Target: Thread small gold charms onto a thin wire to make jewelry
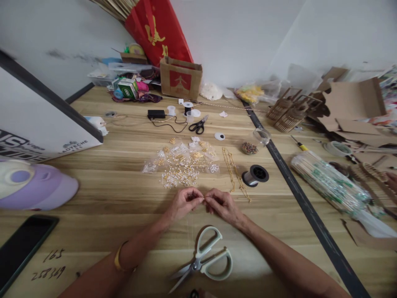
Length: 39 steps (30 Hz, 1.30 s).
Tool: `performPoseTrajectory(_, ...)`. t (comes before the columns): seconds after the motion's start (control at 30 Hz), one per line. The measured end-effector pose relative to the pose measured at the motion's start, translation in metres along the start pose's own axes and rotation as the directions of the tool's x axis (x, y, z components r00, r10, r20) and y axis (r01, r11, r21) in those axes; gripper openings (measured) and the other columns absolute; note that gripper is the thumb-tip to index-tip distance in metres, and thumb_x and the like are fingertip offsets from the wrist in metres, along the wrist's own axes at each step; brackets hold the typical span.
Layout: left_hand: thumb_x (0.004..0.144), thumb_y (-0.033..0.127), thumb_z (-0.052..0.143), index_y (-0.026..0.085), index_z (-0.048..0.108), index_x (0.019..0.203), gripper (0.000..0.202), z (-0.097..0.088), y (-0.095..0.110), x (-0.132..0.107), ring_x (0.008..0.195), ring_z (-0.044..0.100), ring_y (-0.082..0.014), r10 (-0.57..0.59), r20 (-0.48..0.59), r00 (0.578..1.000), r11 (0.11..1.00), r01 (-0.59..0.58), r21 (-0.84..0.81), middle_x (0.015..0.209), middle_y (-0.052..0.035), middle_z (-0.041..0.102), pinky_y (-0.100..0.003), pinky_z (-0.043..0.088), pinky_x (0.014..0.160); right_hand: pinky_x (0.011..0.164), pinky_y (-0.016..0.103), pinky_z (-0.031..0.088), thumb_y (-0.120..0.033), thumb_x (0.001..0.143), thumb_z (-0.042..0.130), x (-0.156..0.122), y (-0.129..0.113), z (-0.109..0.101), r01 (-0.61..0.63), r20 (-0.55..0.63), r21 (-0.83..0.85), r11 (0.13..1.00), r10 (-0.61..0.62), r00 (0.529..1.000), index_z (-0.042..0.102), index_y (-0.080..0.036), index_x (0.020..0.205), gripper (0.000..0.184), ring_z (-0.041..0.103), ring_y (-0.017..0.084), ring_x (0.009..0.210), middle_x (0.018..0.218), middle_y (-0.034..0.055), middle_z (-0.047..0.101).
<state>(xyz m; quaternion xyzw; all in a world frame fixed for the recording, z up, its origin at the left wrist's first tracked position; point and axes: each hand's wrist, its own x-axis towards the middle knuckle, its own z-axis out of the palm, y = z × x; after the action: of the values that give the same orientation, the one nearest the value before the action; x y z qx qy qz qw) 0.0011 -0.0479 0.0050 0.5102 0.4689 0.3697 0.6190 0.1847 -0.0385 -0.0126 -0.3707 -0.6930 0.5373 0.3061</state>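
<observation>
My left hand [187,201] and my right hand [221,203] meet fingertip to fingertip above the wooden table. Both are closed in a pinch, and whatever sits between the fingers is too small to make out. Just beyond them lies a loose pile of gold and clear beads [181,173], with small bags of findings behind it. A gold chain [230,167] stretches out to the right of the pile, beside a spool of clear thread [254,175]. Nearer to me than my hands, scissors with pale handles [214,254] lie with their blades apart.
Black-handled scissors [198,125] and a black adapter [156,114] lie farther back. A cup of mixed beads [249,147] stands right of them. Wrapped sticks [330,180] lie at the right, with another person's hand [392,181] at the edge. A phone [26,248] is at left.
</observation>
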Motion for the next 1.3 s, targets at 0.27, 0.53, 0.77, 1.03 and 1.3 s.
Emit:
performPoseTrajectory(0.27, 0.070, 0.028, 0.066, 0.013, 0.061, 0.073, 0.016, -0.002, 0.001, 0.000, 0.054, 0.045, -0.0082, 0.017, -0.020, 1.000, 1.000, -0.017, 0.010, 0.064, 0.0016, 0.054, -0.019, 0.037, 0.048, 0.059, 0.026, 0.042, -0.040, 0.093, 0.043, 0.003, -0.008, -0.006, 0.094, -0.032, -0.114, 0.989, -0.098, 0.995, 0.063, -0.016, 0.080, 0.034, 0.052, 0.013, 0.056, 0.057, 0.0011, 0.055)
performPoseTrajectory(0.53, 0.070, 0.023, 0.064, 0.013, 0.061, 0.070, 0.010, -0.001, 0.001, 0.001, 0.055, 0.046, -0.0088, 0.019, -0.009, 1.000, 0.995, -0.018, 0.094, 0.060, 0.0026, 0.054, -0.019, 0.035, 0.051, 0.048, 0.022, 0.041, -0.040, 0.088, 0.053, 0.002, -0.007, -0.003, 0.064, -0.110, 0.075, 0.995, -0.055, 0.992, 0.061, -0.015, 0.078, 0.028, 0.051, 0.009, 0.049, 0.067, 0.0014, 0.055)
performPoseTrajectory(0.77, 0.069, 0.017, 0.062, 0.012, 0.062, 0.070, 0.005, 0.000, -0.002, 0.002, 0.062, 0.052, -0.0106, 0.062, 0.009, 0.998, 0.983, -0.062, 0.172, 0.065, 0.0000, 0.059, -0.020, 0.039, 0.057, 0.046, 0.021, 0.046, -0.039, 0.082, 0.063, 0.004, -0.012, -0.002, -0.011, -0.135, 0.347, 0.938, 0.061, 0.989, 0.058, -0.016, 0.082, 0.023, 0.055, 0.009, 0.049, 0.068, 0.0014, 0.062)
performPoseTrajectory(1.03, 0.071, 0.021, 0.062, 0.012, 0.062, 0.070, 0.009, 0.007, -0.009, 0.000, 0.059, 0.052, -0.0107, 0.100, 0.010, 0.995, 0.962, -0.099, 0.253, 0.064, -0.0007, 0.060, -0.021, 0.039, 0.056, 0.048, 0.020, 0.039, -0.040, 0.083, 0.061, -0.001, -0.019, 0.002, -0.003, -0.059, 0.198, 0.980, 0.015, 0.998, 0.049, -0.017, 0.083, 0.026, 0.049, 0.009, 0.052, 0.060, -0.0030, 0.052)
performPoseTrajectory(1.3, 0.067, 0.004, 0.054, 0.014, 0.056, 0.062, 0.011, 0.018, -0.012, -0.007, 0.061, 0.049, -0.0110, 0.267, 0.028, 0.963, 0.828, -0.244, 0.504, 0.064, 0.0007, 0.054, -0.021, 0.037, 0.058, 0.055, 0.020, 0.038, -0.029, 0.087, 0.055, -0.010, -0.020, 0.006, 0.193, -0.007, -0.428, 0.883, -0.217, 0.976, 0.052, -0.017, 0.081, 0.013, 0.048, 0.010, 0.057, 0.068, -0.0008, 0.054)
